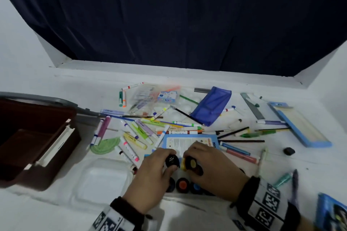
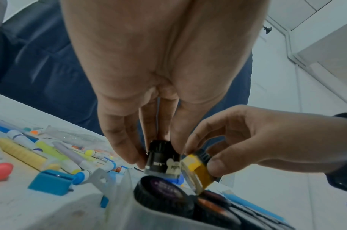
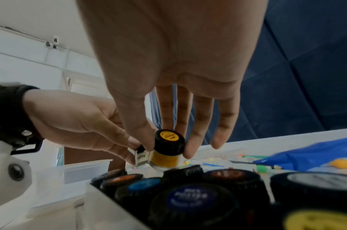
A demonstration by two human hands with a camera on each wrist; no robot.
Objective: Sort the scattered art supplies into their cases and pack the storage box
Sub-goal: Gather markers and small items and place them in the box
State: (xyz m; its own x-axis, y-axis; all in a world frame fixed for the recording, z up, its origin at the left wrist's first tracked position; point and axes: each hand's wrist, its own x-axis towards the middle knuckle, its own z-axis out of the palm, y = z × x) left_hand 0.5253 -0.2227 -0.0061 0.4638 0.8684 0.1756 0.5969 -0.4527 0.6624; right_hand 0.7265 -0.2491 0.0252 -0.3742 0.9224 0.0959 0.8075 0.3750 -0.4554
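head: high, looking forward and down across the surface to a dark curtain | left wrist: very close, low, along the fingers, facing right | right wrist: equally close, facing left | shared: both hands over the paint jars

Light even, cool, fairly dim; source not visible. White table reads pale blue-grey, no glare. Soft, faint shadows only, under the left hand and right hand. Dark curtain nearly featureless, folds barely showing. Head view bends straight edges near the corners, detail smeared throughout. Wrist views: strong wide-angle stretch, palms looming; nearest jar lids out of focus; yellow jar motion-blurred; markers soft.
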